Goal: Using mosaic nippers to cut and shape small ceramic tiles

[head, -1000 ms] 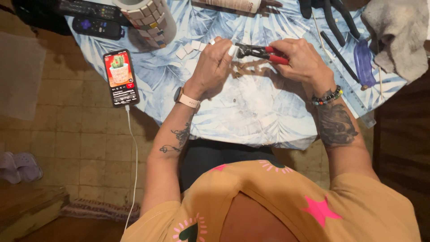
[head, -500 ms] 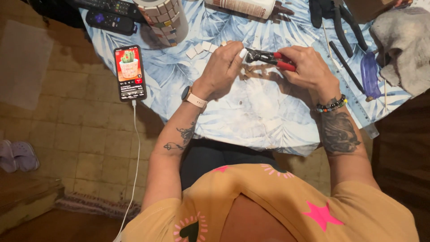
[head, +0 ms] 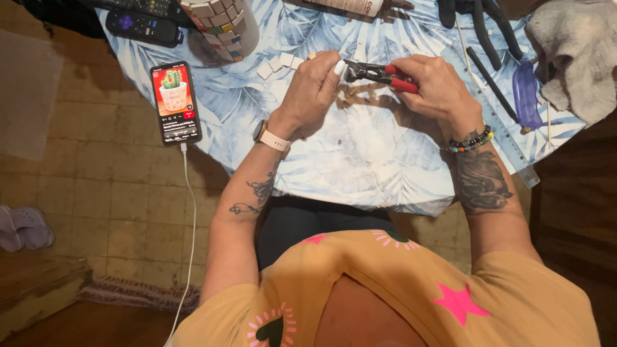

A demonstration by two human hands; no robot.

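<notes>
Red-handled nippers still clasped in right hand, left hand still pinching at jaws.

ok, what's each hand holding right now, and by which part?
The right hand grips the nippers by their red handles. The left hand is pinched at the nippers' jaw end, likely on a small tile piece, but that piece is hidden by the fingers.

Domestic room indicated: worn floor tiles, leaf-print tablecloth, remote control, slippers noted; home craft table.
</notes>
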